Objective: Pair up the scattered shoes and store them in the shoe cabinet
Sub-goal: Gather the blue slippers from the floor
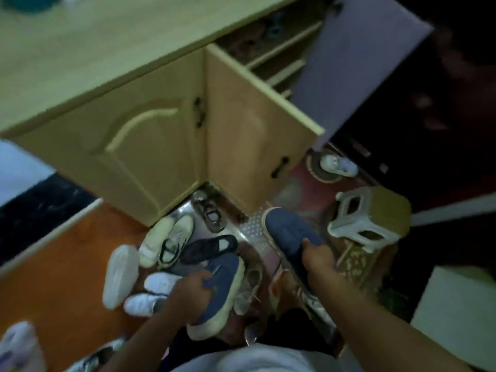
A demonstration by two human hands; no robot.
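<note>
My left hand (192,287) grips a blue shoe with a cream sole (218,294) low in the middle of the view. My right hand (318,257) holds the matching blue shoe (288,230) by its heel, raised toward the cabinet. The wooden shoe cabinet (150,135) stands ahead, with its right door (257,135) swung open and slatted shelves (284,49) visible inside, where some dark footwear shows dimly. More shoes lie on the floor: a black one (208,248), cream and white sneakers (166,240), and white ones (150,294).
A small white plastic stool (370,216) stands right of my right hand. A white slipper (338,163) lies beyond the open door. A pale second door panel (357,68) stands open at the upper right. White shoes (18,345) sit at the lower left.
</note>
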